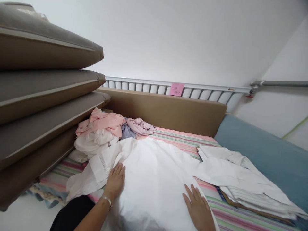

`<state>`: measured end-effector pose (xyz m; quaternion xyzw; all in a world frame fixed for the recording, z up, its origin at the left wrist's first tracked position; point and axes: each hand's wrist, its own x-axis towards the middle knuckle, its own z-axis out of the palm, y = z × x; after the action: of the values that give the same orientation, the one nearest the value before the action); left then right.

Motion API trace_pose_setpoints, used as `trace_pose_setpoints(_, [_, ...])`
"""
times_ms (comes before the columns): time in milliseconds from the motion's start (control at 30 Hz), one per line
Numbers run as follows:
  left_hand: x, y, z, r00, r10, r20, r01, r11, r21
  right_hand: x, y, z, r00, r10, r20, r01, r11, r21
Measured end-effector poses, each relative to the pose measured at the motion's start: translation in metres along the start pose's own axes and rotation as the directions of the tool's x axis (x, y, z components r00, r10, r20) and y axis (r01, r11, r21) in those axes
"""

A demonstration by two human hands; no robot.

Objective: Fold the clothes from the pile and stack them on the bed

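A large white cloth garment (154, 173) lies spread over the striped sheet (226, 208) in front of me. My left hand (116, 181) rests on its left side, fingers together and stretched out, with a silver bracelet at the wrist. Near that hand a white piece with a row of openwork (102, 163) reaches out to the left. My right hand (198, 207) lies flat on the right part of the white cloth, fingers spread. One white strip of it, like a sleeve, extends right toward a stack of folded white clothes (240, 179).
Crumpled pink (106, 122), white and lilac clothes are heaped at the back left. Thick brown cushions (53, 93) are stacked along the left. A brown panel (163, 110), a white railing with a pink note (176, 89) and a blue padded side (260, 154) bound the bed.
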<state>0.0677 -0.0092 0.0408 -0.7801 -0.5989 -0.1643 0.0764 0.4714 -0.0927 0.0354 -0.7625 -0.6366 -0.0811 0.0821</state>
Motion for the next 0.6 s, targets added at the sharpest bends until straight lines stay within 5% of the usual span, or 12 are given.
trace_pose_setpoints(367, [0.000, -0.001, -0.004, 0.998, 0.054, -0.036, -0.054, 0.999, -0.007, 0.001, -0.004, 0.001, 0.999, 0.024, -0.028, -0.023, 0.999, 0.025])
trace_pose_setpoints(600, [0.009, -0.015, 0.035, 1.000, 0.017, -0.019, -0.015, 0.995, 0.102, 0.007, 0.011, -0.027, 0.995, 0.091, -0.032, -0.067, 0.894, 0.444])
